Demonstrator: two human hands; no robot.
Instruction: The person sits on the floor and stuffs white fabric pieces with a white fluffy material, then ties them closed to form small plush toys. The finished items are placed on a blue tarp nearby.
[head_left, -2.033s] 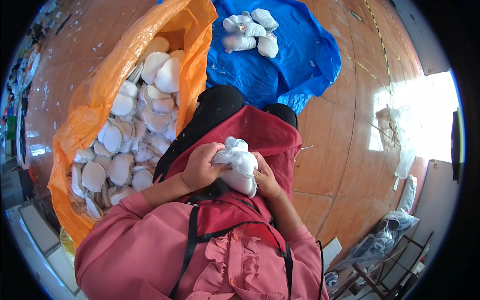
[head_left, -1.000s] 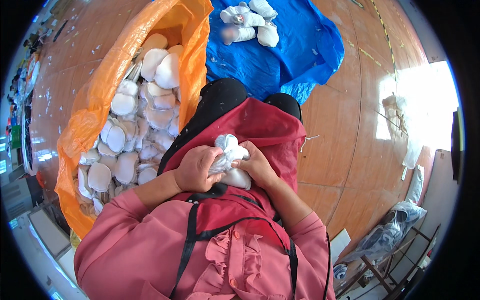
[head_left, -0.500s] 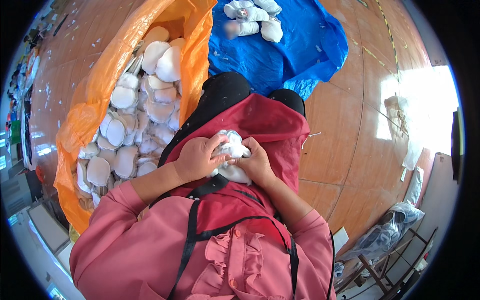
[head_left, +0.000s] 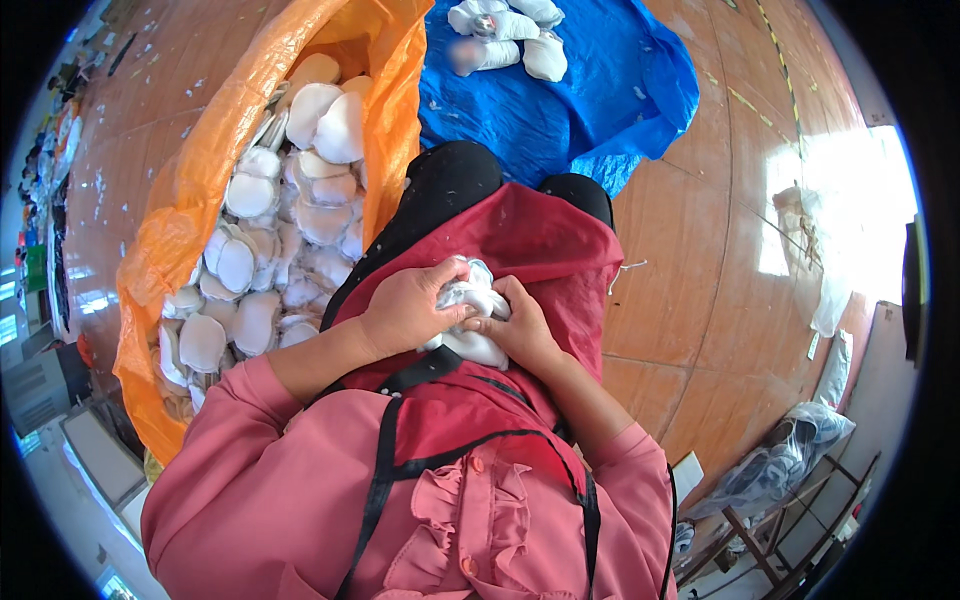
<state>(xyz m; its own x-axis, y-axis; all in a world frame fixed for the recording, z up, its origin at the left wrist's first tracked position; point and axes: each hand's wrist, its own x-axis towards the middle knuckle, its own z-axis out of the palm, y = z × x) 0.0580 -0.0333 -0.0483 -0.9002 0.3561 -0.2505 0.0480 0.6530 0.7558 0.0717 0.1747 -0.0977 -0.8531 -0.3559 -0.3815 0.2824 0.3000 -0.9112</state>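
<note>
Both hands meet over my lap around a soft white cloth bundle (head_left: 474,346), bunched and folded; its exact kind I cannot make out. My left hand (head_left: 412,305) grips its left side, thumb pressed inward and fingers curled round the upper edge. Pinching the right side is my right hand (head_left: 522,328), its thumb close to the left one. Part of the bundle is hidden under the fingers. Beneath it spreads the red apron (head_left: 550,245) across my knees.
At my left an open orange sack (head_left: 150,300) holds many white and cream oval pads (head_left: 234,264). Beyond my knees lies a blue plastic sheet (head_left: 520,115) with several white wrapped bundles (head_left: 545,57). A clear plastic bag (head_left: 775,460) and a metal frame (head_left: 755,545) stand at right.
The cloth between my hands has shifted a little, and more of its folds show at the middle. Both hands keep their hold, with the thumbs slightly moved. The view has shifted slightly.
</note>
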